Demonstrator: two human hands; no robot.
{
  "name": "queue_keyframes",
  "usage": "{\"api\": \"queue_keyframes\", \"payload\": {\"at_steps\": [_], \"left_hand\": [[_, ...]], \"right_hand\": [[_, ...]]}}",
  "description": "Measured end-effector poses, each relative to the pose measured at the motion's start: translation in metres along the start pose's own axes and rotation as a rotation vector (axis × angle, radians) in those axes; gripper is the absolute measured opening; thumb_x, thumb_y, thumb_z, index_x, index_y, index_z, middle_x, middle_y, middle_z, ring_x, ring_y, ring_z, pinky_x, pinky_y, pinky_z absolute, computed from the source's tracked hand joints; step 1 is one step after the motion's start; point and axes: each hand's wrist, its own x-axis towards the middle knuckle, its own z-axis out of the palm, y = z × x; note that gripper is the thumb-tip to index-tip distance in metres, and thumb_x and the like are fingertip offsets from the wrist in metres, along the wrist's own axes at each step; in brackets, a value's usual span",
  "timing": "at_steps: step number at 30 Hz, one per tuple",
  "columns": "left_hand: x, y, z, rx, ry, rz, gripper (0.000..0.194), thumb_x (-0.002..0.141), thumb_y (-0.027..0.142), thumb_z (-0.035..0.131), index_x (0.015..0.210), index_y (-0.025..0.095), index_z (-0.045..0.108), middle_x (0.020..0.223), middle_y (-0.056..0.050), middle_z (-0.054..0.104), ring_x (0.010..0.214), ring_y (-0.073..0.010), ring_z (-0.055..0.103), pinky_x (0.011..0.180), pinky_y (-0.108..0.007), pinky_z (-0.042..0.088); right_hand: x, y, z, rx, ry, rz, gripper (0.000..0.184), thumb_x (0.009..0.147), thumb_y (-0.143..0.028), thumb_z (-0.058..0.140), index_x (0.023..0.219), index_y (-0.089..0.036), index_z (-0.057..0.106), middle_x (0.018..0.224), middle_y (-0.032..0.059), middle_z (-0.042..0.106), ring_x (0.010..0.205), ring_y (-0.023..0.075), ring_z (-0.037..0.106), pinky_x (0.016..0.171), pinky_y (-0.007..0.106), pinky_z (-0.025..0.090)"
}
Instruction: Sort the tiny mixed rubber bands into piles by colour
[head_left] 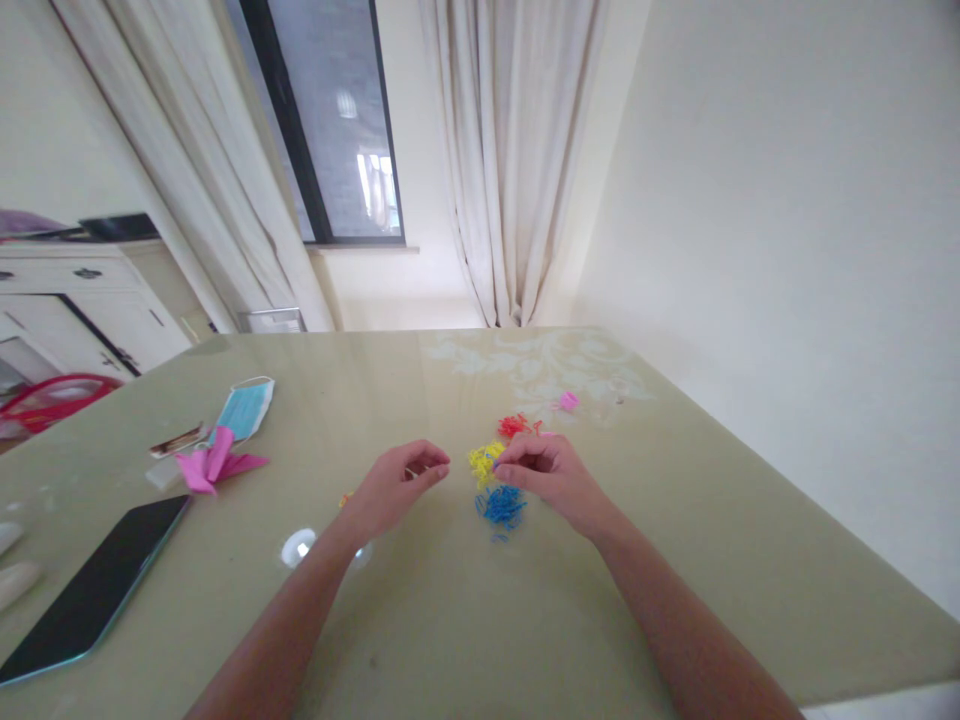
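Over the table's middle, my left hand [394, 488] is closed, thumb and fingertips nearly together. A thin pale bit shows by its curled fingers, too small to name. My right hand [546, 472] pinches what looks like a tiny blue rubber band at its fingertips, right beside the yellow heap. Small rubber bands, by their look, lie sorted by colour: a red heap [514, 427] farthest away, a yellow heap [484, 463] in the middle and a blue heap [501, 508] nearest me. The right fingers partly cover the yellow heap.
A small pink item [568, 401] lies beyond the heaps. Left of my left arm are a clear round container [300, 548], a tablet [94, 580], a folded pink paper shape [216, 464] and a blue face mask [246, 410]. A wall [810, 300] borders the table's right side.
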Motion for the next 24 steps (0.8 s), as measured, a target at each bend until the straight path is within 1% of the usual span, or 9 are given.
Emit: {"api": "queue_keyframes", "payload": {"at_steps": [2, 4, 7, 10, 12, 15, 18, 20, 24], "left_hand": [[-0.003, -0.008, -0.021, 0.256, 0.077, -0.007, 0.025, 0.083, 0.044, 0.065, 0.089, 0.021, 0.074, 0.088, -0.006, 0.075, 0.079, -0.0227, 0.066, 0.073, -0.033, 0.048], [-0.007, -0.018, -0.039, 0.407, 0.025, -0.053, 0.021, 0.075, 0.04, 0.069, 0.085, 0.022, 0.074, 0.088, -0.005, 0.075, 0.082, -0.024, 0.066, 0.073, -0.032, 0.047], [-0.01, -0.034, -0.054, 0.44, -0.161, -0.18, 0.018, 0.069, 0.036, 0.07, 0.081, 0.022, 0.072, 0.08, -0.002, 0.074, 0.077, -0.0228, 0.067, 0.067, -0.029, 0.045], [-0.009, -0.043, -0.053, 0.408, -0.22, -0.211, 0.014, 0.067, 0.032, 0.069, 0.077, 0.022, 0.072, 0.074, -0.001, 0.073, 0.073, -0.0214, 0.067, 0.064, -0.027, 0.044], [-0.007, -0.045, -0.05, 0.388, -0.224, -0.19, 0.014, 0.069, 0.034, 0.068, 0.075, 0.022, 0.072, 0.072, -0.001, 0.073, 0.071, -0.0209, 0.067, 0.063, -0.027, 0.043], [-0.005, -0.039, -0.046, 0.39, -0.232, -0.159, 0.017, 0.072, 0.037, 0.066, 0.074, 0.022, 0.074, 0.07, -0.002, 0.072, 0.068, -0.0205, 0.066, 0.062, -0.027, 0.044], [-0.004, -0.03, -0.043, 0.395, -0.146, -0.092, 0.019, 0.074, 0.039, 0.067, 0.074, 0.022, 0.075, 0.074, -0.003, 0.073, 0.07, -0.021, 0.066, 0.064, -0.028, 0.045], [-0.002, -0.026, -0.041, 0.378, -0.064, -0.054, 0.019, 0.076, 0.039, 0.067, 0.073, 0.022, 0.075, 0.076, -0.004, 0.075, 0.072, -0.0216, 0.067, 0.066, -0.029, 0.046], [0.004, -0.027, -0.038, 0.354, 0.052, -0.034, 0.02, 0.08, 0.038, 0.065, 0.075, 0.022, 0.075, 0.075, -0.004, 0.076, 0.072, -0.0224, 0.068, 0.069, -0.031, 0.047]], "right_hand": [[-0.003, -0.009, -0.005, 0.121, -0.009, 0.021, 0.026, 0.076, -0.045, 0.086, 0.077, -0.02, 0.079, 0.073, 0.0009, 0.069, 0.065, 0.0138, 0.06, 0.061, 0.026, 0.047], [-0.007, -0.015, -0.008, 0.174, 0.003, 0.026, 0.026, 0.073, -0.044, 0.089, 0.075, -0.021, 0.079, 0.073, 0.0014, 0.071, 0.065, 0.0139, 0.061, 0.062, 0.026, 0.049], [-0.01, -0.02, -0.01, 0.204, 0.0, 0.025, 0.026, 0.071, -0.045, 0.09, 0.074, -0.021, 0.08, 0.072, 0.0016, 0.071, 0.063, 0.0135, 0.06, 0.058, 0.025, 0.048], [-0.01, -0.021, -0.013, 0.165, -0.037, 0.016, 0.026, 0.074, -0.045, 0.088, 0.076, -0.021, 0.079, 0.072, 0.0013, 0.07, 0.06, 0.0128, 0.058, 0.056, 0.025, 0.045], [-0.008, -0.02, -0.015, 0.03, -0.076, 0.016, 0.024, 0.079, -0.044, 0.084, 0.079, -0.02, 0.08, 0.074, 0.0018, 0.071, 0.062, 0.0133, 0.058, 0.057, 0.026, 0.044], [-0.004, -0.014, -0.018, -0.379, -0.108, -0.019, 0.017, 0.087, -0.035, 0.077, 0.079, -0.02, 0.08, 0.071, 0.002, 0.069, 0.064, 0.0145, 0.056, 0.059, 0.027, 0.04], [0.0, -0.003, -0.015, -0.734, -0.128, -0.066, 0.014, 0.088, -0.022, 0.073, 0.075, -0.02, 0.079, 0.073, 0.0028, 0.069, 0.069, 0.0165, 0.058, 0.065, 0.028, 0.041], [0.001, 0.004, -0.012, -0.83, -0.17, -0.077, 0.013, 0.087, -0.017, 0.072, 0.076, -0.021, 0.08, 0.076, 0.0035, 0.071, 0.074, 0.0183, 0.061, 0.068, 0.029, 0.042], [0.0, 0.012, -0.007, -0.877, -0.225, -0.064, 0.015, 0.085, -0.015, 0.074, 0.077, -0.024, 0.082, 0.077, 0.0034, 0.072, 0.072, 0.019, 0.062, 0.066, 0.029, 0.04]]}}
